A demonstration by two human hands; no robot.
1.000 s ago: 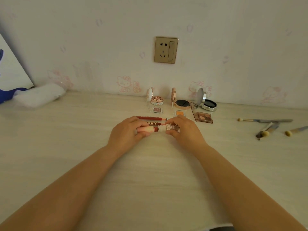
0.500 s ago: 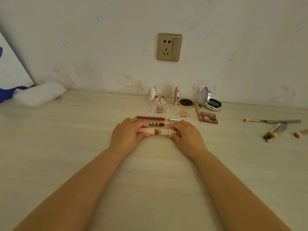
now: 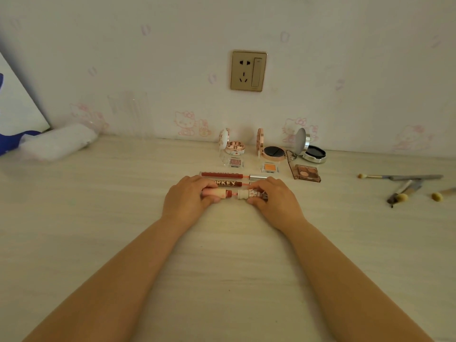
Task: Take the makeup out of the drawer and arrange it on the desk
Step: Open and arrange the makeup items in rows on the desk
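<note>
The pale wood-grain surface (image 3: 98,243) carries everything. On it the left hand (image 3: 187,201) pinches the pink end of a small lip tube with a dark red middle (image 3: 223,193), while the right hand (image 3: 274,201) pinches its white patterned cap (image 3: 249,194), apparently a little apart from the tube. Just behind lies a dark red lip gloss tube (image 3: 225,183) reading "RKEY", its first letters hidden by fingers. Behind that, a red gloss tube with silver cap (image 3: 232,175) bears print too blurred to read.

A pink-and-white lip gloss tube (image 3: 233,194) lies sideways, nearest of three parallel tubes on the desk (image 3: 98,218).
</note>
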